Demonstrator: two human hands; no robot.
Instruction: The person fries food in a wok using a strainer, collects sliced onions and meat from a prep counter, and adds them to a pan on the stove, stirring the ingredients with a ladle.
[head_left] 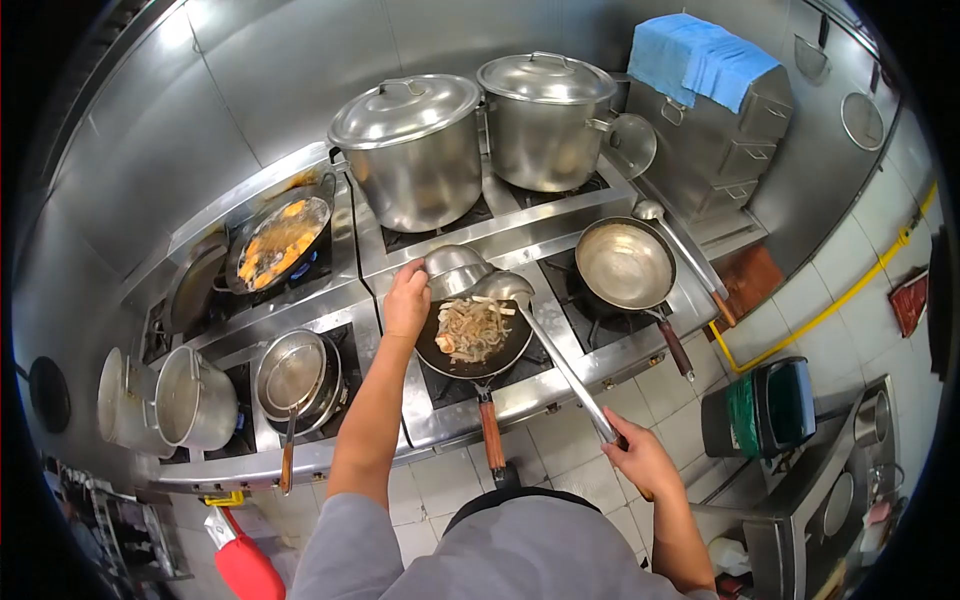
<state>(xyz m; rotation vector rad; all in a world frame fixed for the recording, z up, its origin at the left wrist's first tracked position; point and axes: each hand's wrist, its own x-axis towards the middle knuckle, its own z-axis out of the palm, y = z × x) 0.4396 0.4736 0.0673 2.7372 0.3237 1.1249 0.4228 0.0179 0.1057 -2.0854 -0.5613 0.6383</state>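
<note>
My left hand [408,300] is closed on the rim of a metal bowl [452,266], tilted just above the far edge of a black frying pan [432,352]. My right hand [642,460] grips the end of a long-handled ladle [570,375]. The ladle's head is next to the bowl, over the pan's far side; whether the two touch, I cannot tell. Pale strips of food with a few orange-pink pieces [474,332] lie in the pan. Nobody holds the pan's wooden handle [490,435], which points towards me.
Two large lidded pots [415,165] stand at the back. On the right burner is a wok [625,262], with another ladle [690,250] beside it. Orange pieces fry in oil in a wok [285,245] at left. A strainer [292,372] and pots [197,400] stand front left.
</note>
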